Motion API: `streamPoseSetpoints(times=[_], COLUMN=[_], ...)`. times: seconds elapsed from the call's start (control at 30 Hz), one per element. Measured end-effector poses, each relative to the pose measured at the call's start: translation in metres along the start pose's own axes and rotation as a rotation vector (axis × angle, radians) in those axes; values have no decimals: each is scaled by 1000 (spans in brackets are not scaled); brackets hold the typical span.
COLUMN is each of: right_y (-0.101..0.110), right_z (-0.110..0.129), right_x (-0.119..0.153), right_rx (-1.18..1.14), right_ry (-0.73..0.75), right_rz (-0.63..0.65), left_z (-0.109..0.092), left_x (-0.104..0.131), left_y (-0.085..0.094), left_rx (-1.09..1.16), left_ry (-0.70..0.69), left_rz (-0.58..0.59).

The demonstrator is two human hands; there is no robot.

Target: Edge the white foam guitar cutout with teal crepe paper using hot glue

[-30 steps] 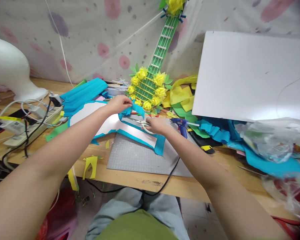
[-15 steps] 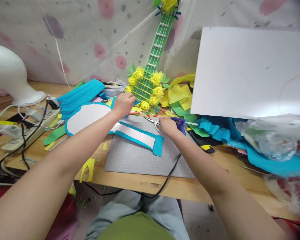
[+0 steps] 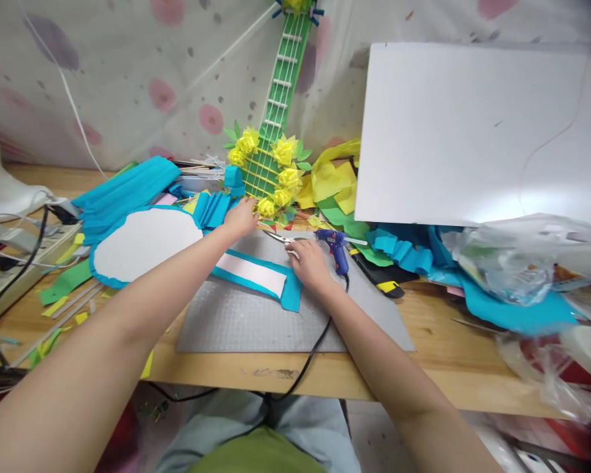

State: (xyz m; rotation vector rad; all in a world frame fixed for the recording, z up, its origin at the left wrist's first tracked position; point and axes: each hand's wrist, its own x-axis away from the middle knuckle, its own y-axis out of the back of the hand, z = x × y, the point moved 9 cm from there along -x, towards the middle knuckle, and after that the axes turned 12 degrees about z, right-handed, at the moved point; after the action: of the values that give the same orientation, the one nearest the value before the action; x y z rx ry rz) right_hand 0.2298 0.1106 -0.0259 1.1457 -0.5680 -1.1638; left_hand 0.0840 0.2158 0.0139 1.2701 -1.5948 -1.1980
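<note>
A white guitar-shaped board with blue paper edges (image 3: pixel 148 240) lies partly on a grey cutting mat (image 3: pixel 241 328), its neck reaching right. My left hand (image 3: pixel 241 218) is beside a folded blue strip (image 3: pixel 211 210), below the green guitar with yellow flowers (image 3: pixel 276 105); its fingertips are too small to tell what they hold. My right hand (image 3: pixel 306 259) is closed on the handles of the scissors (image 3: pixel 276 236), whose blades point left. A blue glue gun (image 3: pixel 335 248) rests just right of this hand.
A white board (image 3: pixel 473 131) leans at the back right above blue and green paper. Crumpled clear plastic (image 3: pixel 517 263) lies on the right. A power strip (image 3: pixel 54 259) with cables is at the left. The glue gun's black cord crosses the front edge.
The view has shifted right, so most things sit further left. My left hand has moved a little toward my right hand, and the folded blue strip shows more. The glue gun is less covered.
</note>
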Motion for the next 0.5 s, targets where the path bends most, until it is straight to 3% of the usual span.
streamPoseSetpoints(times=[0.2, 0.3, 0.4, 0.5], right_y=[0, 11, 29, 43], right_z=[-25, -33, -45, -63], right_x=[10, 16, 27, 45], right_rx=[-167, -199, -180, -96], right_ry=[-101, -158, -251, -352], right_rz=[37, 97, 159, 245], left_z=[0, 5, 12, 16], left_x=[56, 80, 99, 103], left_y=[-12, -21, -36, -40], left_rx=[14, 50, -113, -262], left_ry=[-254, -379, -434, -427], left_rz=[153, 342, 543, 577])
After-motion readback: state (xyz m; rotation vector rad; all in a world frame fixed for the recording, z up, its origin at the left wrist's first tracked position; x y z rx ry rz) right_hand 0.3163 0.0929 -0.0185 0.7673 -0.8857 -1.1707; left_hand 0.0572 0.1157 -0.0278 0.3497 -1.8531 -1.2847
